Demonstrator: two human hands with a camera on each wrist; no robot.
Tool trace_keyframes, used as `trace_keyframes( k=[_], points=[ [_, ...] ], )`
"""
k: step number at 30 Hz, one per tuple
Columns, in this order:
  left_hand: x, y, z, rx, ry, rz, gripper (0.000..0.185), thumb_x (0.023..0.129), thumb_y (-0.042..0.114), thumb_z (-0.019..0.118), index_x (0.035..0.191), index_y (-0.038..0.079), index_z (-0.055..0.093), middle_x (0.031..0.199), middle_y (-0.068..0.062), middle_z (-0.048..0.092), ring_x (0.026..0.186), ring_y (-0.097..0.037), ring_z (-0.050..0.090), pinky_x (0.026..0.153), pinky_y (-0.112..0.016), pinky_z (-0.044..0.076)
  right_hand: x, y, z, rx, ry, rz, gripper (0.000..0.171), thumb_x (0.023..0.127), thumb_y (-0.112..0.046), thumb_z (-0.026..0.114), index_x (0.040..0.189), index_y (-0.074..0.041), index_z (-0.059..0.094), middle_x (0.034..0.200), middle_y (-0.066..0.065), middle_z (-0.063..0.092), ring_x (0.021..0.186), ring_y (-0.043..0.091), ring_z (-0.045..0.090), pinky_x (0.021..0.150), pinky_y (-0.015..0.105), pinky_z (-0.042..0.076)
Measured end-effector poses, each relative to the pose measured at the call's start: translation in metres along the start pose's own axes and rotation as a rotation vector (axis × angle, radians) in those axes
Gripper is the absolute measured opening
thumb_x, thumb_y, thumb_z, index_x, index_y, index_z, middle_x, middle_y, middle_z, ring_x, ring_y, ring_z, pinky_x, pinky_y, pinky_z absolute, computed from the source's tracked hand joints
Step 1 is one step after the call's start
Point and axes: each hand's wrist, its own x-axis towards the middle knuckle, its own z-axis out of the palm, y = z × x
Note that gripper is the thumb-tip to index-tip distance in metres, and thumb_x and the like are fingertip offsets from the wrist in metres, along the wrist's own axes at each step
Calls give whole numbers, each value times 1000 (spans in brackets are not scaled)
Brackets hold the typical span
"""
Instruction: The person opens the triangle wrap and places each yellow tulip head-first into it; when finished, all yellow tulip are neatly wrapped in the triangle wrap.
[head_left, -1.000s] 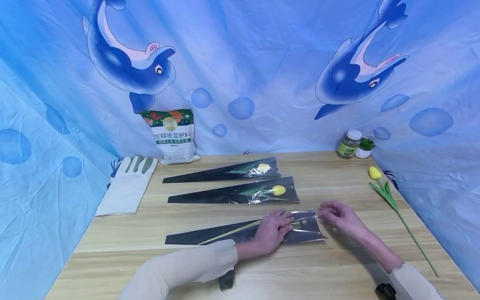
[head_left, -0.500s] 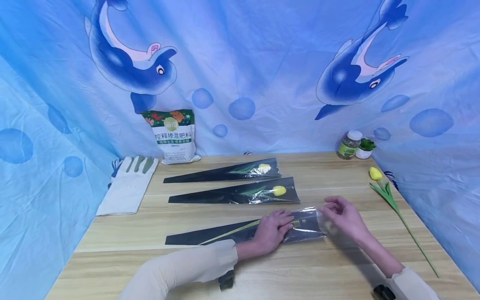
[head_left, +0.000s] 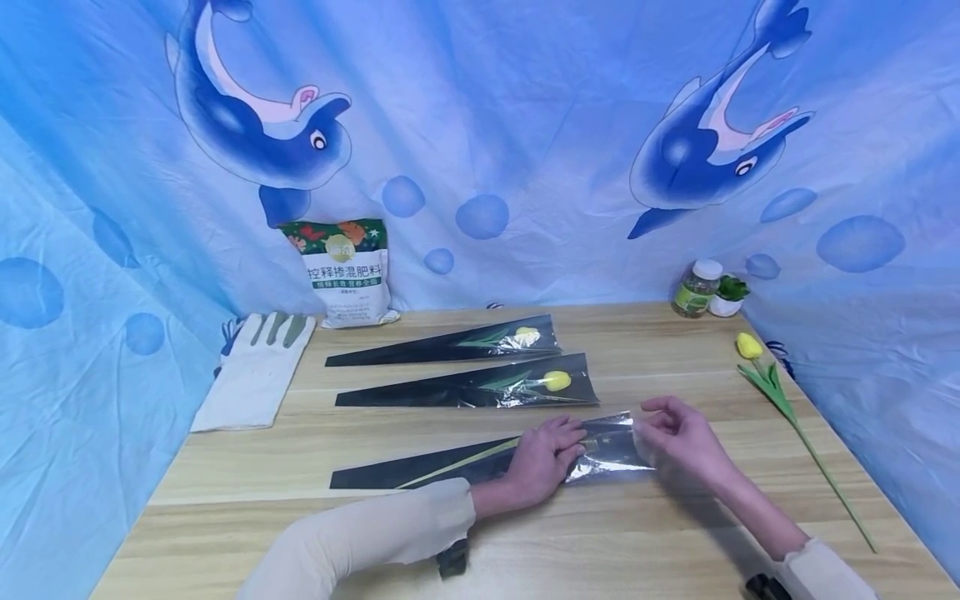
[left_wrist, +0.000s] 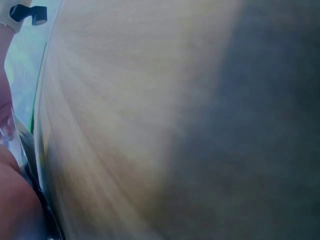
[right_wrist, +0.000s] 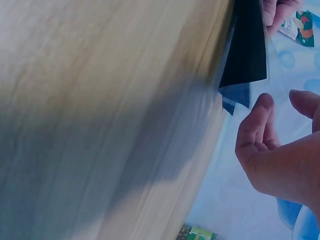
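A long black-and-clear flower sleeve (head_left: 450,468) lies on the wooden table (head_left: 600,542) with a green stem (head_left: 465,458) inside it. My left hand (head_left: 551,450) presses flat on the sleeve's wide part, fingers straight. My right hand (head_left: 660,429) is at the sleeve's open mouth, where the clear film is lifted a little. In the right wrist view the right hand (right_wrist: 280,150) has thumb and fingers apart beside the sleeve's edge (right_wrist: 247,45), with nothing plainly pinched. The left wrist view is mostly blurred table.
Two filled sleeves (head_left: 465,342) (head_left: 480,387) with yellow tulips lie further back. A loose yellow tulip (head_left: 750,346) lies at the right edge. White gloves (head_left: 255,371), a fertilizer bag (head_left: 347,271), a jar (head_left: 697,289) and a small potted plant (head_left: 729,296) stand along the back.
My right hand has lifted slightly at the sleeve's mouth and the clear film there has risen with it. The left hand has stayed pressed on the sleeve.
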Motion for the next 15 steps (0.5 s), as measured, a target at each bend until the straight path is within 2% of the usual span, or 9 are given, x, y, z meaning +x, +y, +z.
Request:
trace_keyframes(
  k=[5,8,12,15],
  points=[
    [1,1,1,3,4,-4,26,91,13,74,116,4,74,126,-10,67,124,-26,59,106,-37,43,0,-1,0,-40,21,-13,50,91,-12,74,129,11,51,97,14,68,83,22,65,69,27,57],
    [1,1,0,1,4,-5,26,91,13,74,116,4,74,126,-10,67,124,-26,59,106,-37,43,-1,-2,0,-49,16,11,50,92,-13,73,129,11,51,98,15,67,83,23,64,67,28,57],
    [1,1,1,9,5,11,26,91,14,74,116,5,74,126,-11,66,124,-26,59,105,-37,44,-3,-4,1,45,-60,76,56,93,-15,72,135,11,46,100,18,68,84,27,67,67,33,58],
    [1,1,1,14,6,23,28,91,15,74,117,5,73,127,-11,66,124,-26,58,105,-38,43,-2,-4,2,119,-96,91,59,94,-14,71,138,11,41,103,21,70,87,28,69,71,33,59]
  ],
)
